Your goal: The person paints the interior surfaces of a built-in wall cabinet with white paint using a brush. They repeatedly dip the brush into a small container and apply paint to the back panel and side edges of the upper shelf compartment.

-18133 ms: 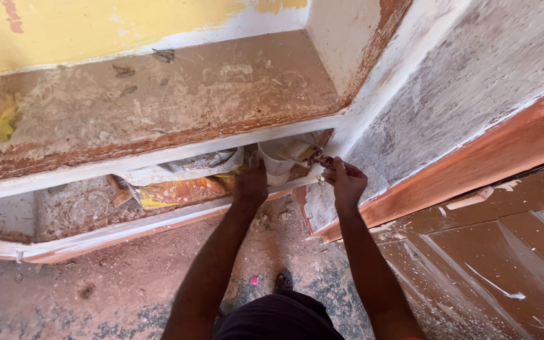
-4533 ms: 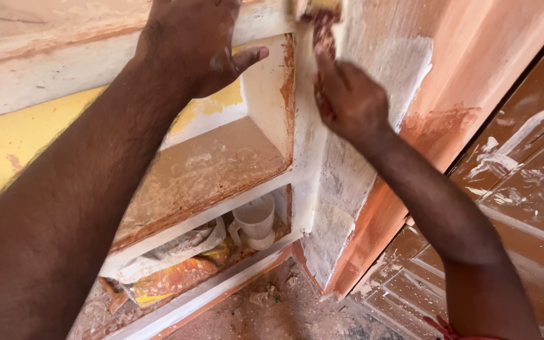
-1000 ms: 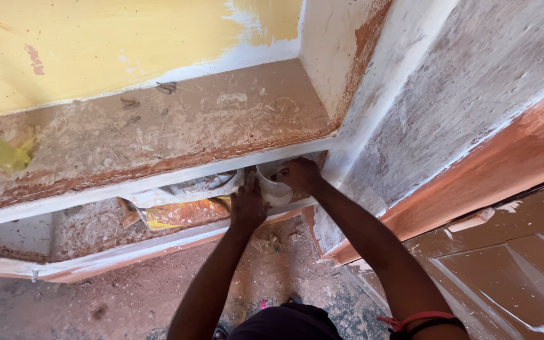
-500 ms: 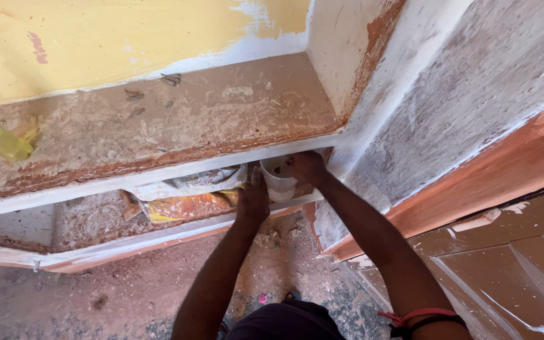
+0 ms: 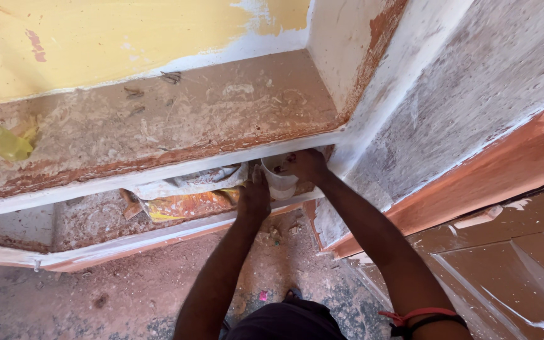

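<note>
On the lower shelf (image 5: 96, 236) of a plaster-smeared wall niche, tucked under the upper shelf (image 5: 158, 135), stands a small translucent white plastic cup (image 5: 280, 182). My left hand (image 5: 254, 196) presses against its side, fingers closed round the wall; my right hand (image 5: 306, 165) is at the rim, and whether it grips something there I cannot tell. I judge the cup light, thin-walled and easily crushed, likely slick with putty, so the lower wall is the safer place to hold. Its contents are hidden by the hand and the shelf edge. Just beside it lies an orange-yellow bag (image 5: 187, 204) with crumpled white sheeting (image 5: 187, 182) on top. A yellowish bottle (image 5: 0, 140) rests far left on the upper shelf.
</note>
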`<action>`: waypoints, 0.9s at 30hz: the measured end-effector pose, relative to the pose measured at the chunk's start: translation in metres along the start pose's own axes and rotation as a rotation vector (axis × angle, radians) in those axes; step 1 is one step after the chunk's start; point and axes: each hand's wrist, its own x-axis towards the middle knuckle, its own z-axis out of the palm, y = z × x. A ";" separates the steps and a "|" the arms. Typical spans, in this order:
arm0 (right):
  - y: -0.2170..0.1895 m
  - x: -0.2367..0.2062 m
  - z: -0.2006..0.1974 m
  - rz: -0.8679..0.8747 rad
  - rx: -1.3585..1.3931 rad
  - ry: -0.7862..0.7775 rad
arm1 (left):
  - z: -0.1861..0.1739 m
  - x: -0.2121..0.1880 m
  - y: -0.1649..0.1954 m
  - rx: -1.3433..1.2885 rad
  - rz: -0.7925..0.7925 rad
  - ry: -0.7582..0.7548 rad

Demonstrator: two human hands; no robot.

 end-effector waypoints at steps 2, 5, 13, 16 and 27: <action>-0.001 0.000 -0.003 -0.069 0.039 0.109 | -0.002 0.001 0.000 0.009 -0.008 0.011; -0.006 -0.003 0.000 -0.164 0.015 0.202 | -0.003 0.001 0.000 0.011 -0.003 0.026; -0.012 -0.006 0.003 -0.024 -0.009 -0.045 | -0.005 -0.002 -0.002 -0.057 0.000 0.029; -0.007 -0.002 -0.002 -0.039 0.013 0.030 | -0.005 -0.001 -0.003 -0.028 -0.005 0.081; 0.032 -0.065 -0.005 -0.295 0.045 0.187 | -0.005 -0.001 -0.006 -0.044 0.017 0.019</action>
